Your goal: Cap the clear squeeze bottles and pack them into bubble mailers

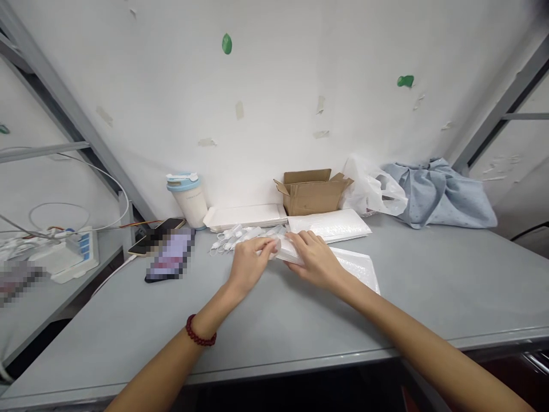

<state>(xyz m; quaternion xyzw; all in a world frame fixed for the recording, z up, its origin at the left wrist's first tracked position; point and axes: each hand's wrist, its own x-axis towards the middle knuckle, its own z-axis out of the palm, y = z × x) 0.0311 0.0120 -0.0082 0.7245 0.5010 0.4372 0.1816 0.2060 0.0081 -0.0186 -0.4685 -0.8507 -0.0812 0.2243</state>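
My left hand (254, 260) is closed, its thumb and index finger pinching one end of a translucent white plastic packet (286, 249). Gripping the packet's other end from above is my right hand (312, 257), fingers bent over it. A white bubble mailer (359, 268) lies under and beyond my right wrist; whether it joins the held packet is hidden. Just behind my hands, several small clear packets with white loops (231, 237) lie in a loose pile. Another bubble mailer (332, 225) rests behind my right hand.
A flat stack of white mailers (246, 215) and an open cardboard box (315, 193) stand along the wall, beside a white plastic bag (369, 191) and blue cloth bundle (444, 197). Leftward are a lidded cup (189, 200), two phones (170, 256) and a power strip (79, 257).
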